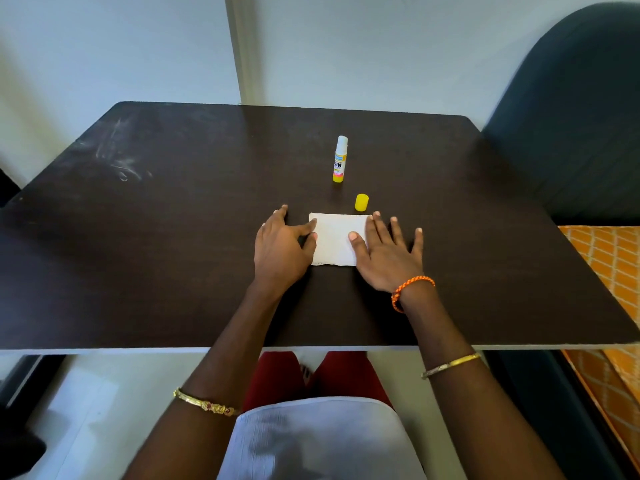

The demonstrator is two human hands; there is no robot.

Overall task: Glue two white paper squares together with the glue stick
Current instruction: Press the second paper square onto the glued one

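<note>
Two hands flank one white paper [334,239] lying flat on the dark table [138,237], near the middle toward the near edge; whether that is one square or two stacked I cannot tell from here. The left hand [278,249] rests at the paper's left edge, fingers spread loosely, thumb and forefinger tips touching the sheet but clamped on nothing. The right hand [386,252] lies flat and splayed, its thumb pressing on the paper's right side, the other fingers on the table beyond. Paper like this looks light, thin and floppy, likely to slide on that smooth top and crease if pinched hard, so flat palm pressure and a hold at the edges or corners seems the sensible way. Just beyond the sheet's far right corner sits the yellow cap [361,202], off and on its own. Farther back stands the glue stick [340,159], upright, uncapped, its white tip exposed. No containers in play besides that tube; how much glue remains inside, I cannot tell.
</note>
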